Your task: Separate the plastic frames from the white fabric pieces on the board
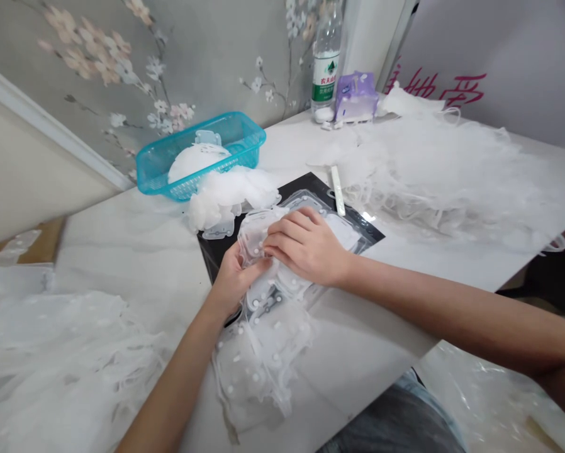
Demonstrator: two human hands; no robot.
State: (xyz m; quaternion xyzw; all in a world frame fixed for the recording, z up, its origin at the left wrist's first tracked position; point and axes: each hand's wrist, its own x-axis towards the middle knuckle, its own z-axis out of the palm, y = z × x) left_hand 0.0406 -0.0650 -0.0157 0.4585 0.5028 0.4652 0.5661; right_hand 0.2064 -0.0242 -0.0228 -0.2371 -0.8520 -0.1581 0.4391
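Note:
A stack of translucent, soft-looking plastic sheets (254, 229) with small round holes or studs is between my hands, over a black mat (209, 255). My left hand (233, 280) is closed on the stack's left edge, thumb on top and fingers underneath. From the right, my right hand (306, 245) lies over the sheets, its fingers curled and pressed together at the same stack; its fingertips are partly hidden. More sheets of this kind (273, 346) spread toward the table's front edge. A pale narrow strip-like tool (338, 192) rests on the mat's far right side.
Behind the mat stands a blue basket (143, 176) holding white pieces, with a heap of translucent pieces (230, 192) before it. Large piles of filmy scraps lie right (452, 170) and left (60, 352). A water bottle (324, 78) and purple tissue pack (357, 94) stand by the wall.

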